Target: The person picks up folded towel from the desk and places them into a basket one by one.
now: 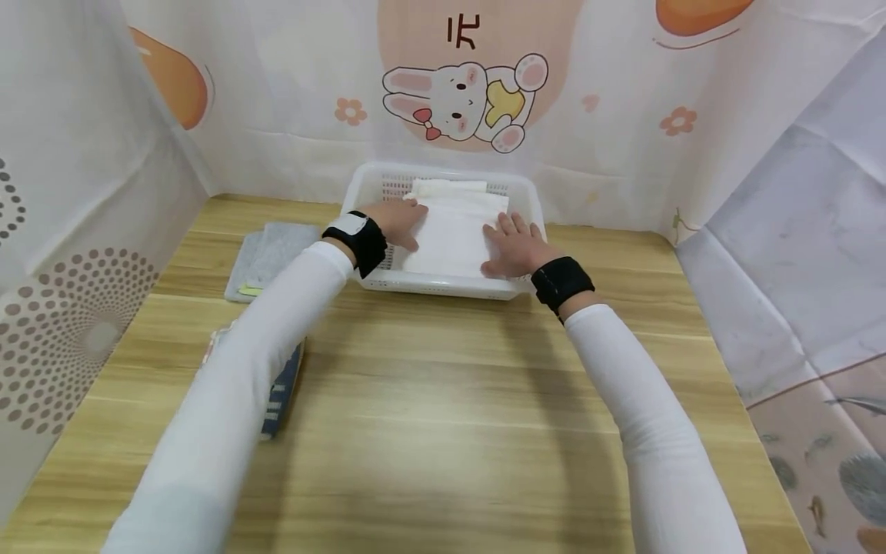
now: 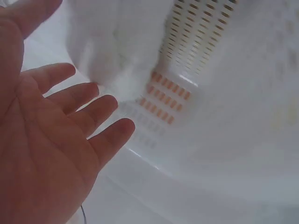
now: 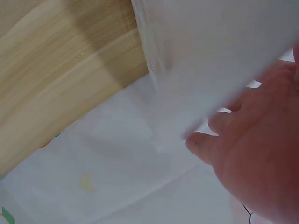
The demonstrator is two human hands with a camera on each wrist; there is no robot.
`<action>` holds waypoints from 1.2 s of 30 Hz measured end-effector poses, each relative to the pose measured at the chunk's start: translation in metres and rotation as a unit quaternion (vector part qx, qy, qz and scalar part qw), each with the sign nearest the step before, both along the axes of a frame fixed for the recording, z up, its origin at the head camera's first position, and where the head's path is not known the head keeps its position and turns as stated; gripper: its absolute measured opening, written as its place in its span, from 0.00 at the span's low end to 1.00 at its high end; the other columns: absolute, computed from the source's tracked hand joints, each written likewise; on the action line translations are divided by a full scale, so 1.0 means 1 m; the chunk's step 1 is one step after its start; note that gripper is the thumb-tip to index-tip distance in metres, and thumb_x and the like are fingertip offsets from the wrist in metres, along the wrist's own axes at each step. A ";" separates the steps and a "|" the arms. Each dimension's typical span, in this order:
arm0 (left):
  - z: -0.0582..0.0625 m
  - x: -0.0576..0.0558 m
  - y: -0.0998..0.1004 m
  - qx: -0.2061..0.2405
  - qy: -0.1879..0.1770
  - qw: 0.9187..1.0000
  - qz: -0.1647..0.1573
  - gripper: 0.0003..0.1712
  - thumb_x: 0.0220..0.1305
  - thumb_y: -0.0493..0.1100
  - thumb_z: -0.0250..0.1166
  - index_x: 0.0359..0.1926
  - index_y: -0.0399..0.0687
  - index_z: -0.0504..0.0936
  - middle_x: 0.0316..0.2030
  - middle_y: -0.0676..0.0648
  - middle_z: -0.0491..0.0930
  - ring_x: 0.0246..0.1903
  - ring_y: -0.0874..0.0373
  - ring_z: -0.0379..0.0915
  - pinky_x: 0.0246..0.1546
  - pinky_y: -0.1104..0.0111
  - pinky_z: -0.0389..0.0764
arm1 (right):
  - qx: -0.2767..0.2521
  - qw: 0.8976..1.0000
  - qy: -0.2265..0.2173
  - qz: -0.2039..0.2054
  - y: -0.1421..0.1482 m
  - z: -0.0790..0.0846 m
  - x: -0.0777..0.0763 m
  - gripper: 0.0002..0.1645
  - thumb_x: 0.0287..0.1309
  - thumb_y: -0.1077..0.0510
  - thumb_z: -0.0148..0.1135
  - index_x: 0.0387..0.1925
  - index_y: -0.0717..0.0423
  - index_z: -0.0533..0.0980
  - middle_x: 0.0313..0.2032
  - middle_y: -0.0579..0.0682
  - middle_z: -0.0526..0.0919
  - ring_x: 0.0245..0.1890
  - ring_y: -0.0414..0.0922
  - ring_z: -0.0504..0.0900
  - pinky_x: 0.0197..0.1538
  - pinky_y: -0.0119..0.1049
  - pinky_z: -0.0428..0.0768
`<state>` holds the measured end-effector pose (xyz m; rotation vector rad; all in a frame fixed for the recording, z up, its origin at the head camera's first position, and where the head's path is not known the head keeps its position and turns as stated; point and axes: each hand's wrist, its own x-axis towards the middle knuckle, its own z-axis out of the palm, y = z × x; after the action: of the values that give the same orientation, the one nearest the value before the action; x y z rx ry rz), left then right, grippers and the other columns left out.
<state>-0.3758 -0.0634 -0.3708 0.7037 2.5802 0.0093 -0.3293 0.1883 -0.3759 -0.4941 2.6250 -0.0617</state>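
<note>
White folded cloth (image 1: 453,238), perhaps a towel, lies in a perforated plastic basket (image 1: 443,287) on the bench (image 1: 429,415). Left hand (image 1: 397,221) and right hand (image 1: 519,248) flank the cloth, fingers spread

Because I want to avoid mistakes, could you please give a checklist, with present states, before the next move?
1. White basket upright on the table: ok.
2. White cloth inside the basket: ok.
3. Left hand and right hand free of a grip: ok, fingers extended.
4. White cloth's far edges lined up: not ok, they are staggered.
5. Dark blue item fully visible: not ok, left sleeve covers part.
6. Anything beneath the white cloth: cannot tell.
</note>
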 end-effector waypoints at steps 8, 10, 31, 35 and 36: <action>0.017 0.012 -0.025 0.027 -0.027 0.999 0.022 0.45 0.75 0.51 0.53 0.79 0.41 0.40 0.78 0.36 0.42 0.77 0.42 0.38 0.74 0.52 0.46 | -0.017 0.999 0.024 0.013 -0.003 0.009 0.013 0.47 0.72 0.43 0.51 0.79 0.56 0.41 0.77 0.65 0.32 0.76 0.63 0.28 0.74 0.62 0.36; 0.018 0.017 -0.028 0.037 -0.026 0.999 0.018 0.44 0.75 0.52 0.53 0.79 0.40 0.39 0.78 0.36 0.42 0.77 0.41 0.37 0.75 0.52 0.45 | -0.031 0.999 0.032 0.019 -0.004 0.009 0.018 0.46 0.73 0.43 0.50 0.79 0.56 0.42 0.77 0.66 0.32 0.76 0.63 0.29 0.74 0.62 0.37; -0.001 0.101 -0.018 0.080 0.191 0.977 0.055 0.25 0.75 0.47 0.52 0.65 0.36 0.69 0.54 0.31 0.74 0.53 0.36 0.71 0.50 0.50 0.76 | -0.213 0.968 0.129 0.022 0.009 -0.014 0.090 0.41 0.73 0.48 0.53 0.77 0.60 0.51 0.76 0.68 0.40 0.76 0.64 0.34 0.74 0.59 0.39; -0.008 0.108 -0.020 0.091 0.239 0.965 0.067 0.20 0.75 0.46 0.51 0.56 0.35 0.73 0.47 0.33 0.76 0.47 0.37 0.73 0.44 0.51 0.78 | -0.198 0.969 0.147 0.031 0.011 -0.022 0.104 0.41 0.73 0.47 0.54 0.77 0.58 0.52 0.77 0.67 0.41 0.77 0.64 0.34 0.74 0.61 0.40; -0.010 0.110 -0.021 0.094 0.248 0.962 0.067 0.19 0.75 0.46 0.51 0.55 0.35 0.74 0.46 0.33 0.77 0.46 0.37 0.74 0.43 0.52 0.78 | -0.196 0.969 0.147 0.032 0.010 -0.023 0.108 0.42 0.72 0.46 0.54 0.77 0.58 0.52 0.77 0.67 0.41 0.77 0.63 0.33 0.74 0.61 0.40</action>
<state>-0.2660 -0.0841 -0.3804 0.6603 3.1381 0.1393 -0.2214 0.1988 -0.3989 -0.7742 2.8924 -0.5339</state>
